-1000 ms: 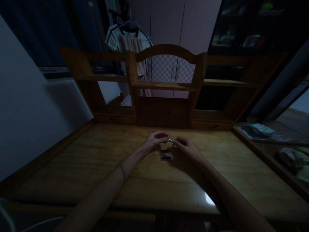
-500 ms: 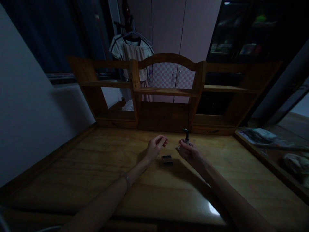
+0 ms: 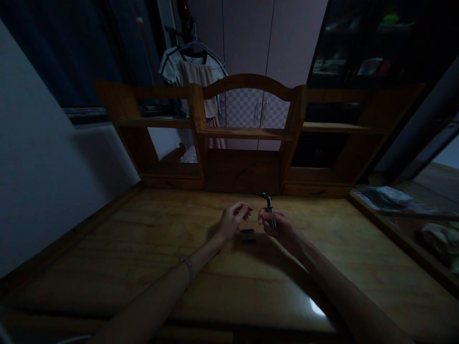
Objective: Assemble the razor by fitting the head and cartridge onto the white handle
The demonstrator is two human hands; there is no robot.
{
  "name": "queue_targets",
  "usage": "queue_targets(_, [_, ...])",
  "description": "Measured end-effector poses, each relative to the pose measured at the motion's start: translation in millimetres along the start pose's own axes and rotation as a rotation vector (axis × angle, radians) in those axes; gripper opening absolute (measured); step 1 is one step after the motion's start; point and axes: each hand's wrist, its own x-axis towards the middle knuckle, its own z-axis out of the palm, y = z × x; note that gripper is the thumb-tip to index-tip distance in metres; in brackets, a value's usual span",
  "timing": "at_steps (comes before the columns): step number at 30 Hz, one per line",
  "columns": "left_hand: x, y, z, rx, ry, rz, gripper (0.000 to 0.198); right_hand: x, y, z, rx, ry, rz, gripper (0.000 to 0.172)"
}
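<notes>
My right hand (image 3: 278,223) is closed around the handle of a slim dark razor (image 3: 269,205), which stands up out of the fist with its head tilted to the left. Facing it across a small gap is my left hand (image 3: 232,220), fingers loosely bent and a little apart, with nothing visible in them. Between and just below the hands, two small dark pieces lie on the tabletop, a far one (image 3: 247,231) and a near one (image 3: 248,241). Dim light hides their details.
A wooden desk (image 3: 143,248) spreads under both arms. Along its back edge stands a wooden shelf unit (image 3: 247,134) with drawers. At the right, bags and papers (image 3: 392,197) lie on a lower ledge. A white wall (image 3: 32,157) borders the left side.
The razor has tipped leftward in my right hand and more of its handle shows. My left hand's fingers have loosened slightly. The two dark pieces stay put.
</notes>
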Motion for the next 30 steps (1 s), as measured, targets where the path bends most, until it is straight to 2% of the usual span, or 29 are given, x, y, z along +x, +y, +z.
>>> queue_targets(4, [1.1,-2.0,-1.1,0.002,0.009,-0.012,0.031,2.1,1.8,-2.0,-0.04,0.031,-0.007,0.022])
queue_targets(11, [3.3,2.6,-1.9,-0.011,0.062,-0.092,0.033,2.3,-3.8,-0.3,0.026,0.105,0.032,0.02])
queue_targets(17, [8.4,2.2,-5.5,-0.021,0.113,-0.154,0.034,4.7,-1.3,-4.3,0.015,0.135,0.067,0.027])
queue_targets(22, [9.1,-0.8,-7.1,-0.009,0.123,-0.144,0.034,7.3,4.0,-13.8,0.025,0.171,0.064,0.039])
queue_targets(28, [7.6,-2.1,-6.4,0.143,0.051,-0.096,0.032,5.3,-2.1,-14.0,0.047,0.141,0.002,0.058])
queue_targets(30, [6.3,-1.1,-5.5,0.203,-0.006,-0.071,0.029,5.4,-5.3,-13.3,0.087,0.126,-0.015,0.058])
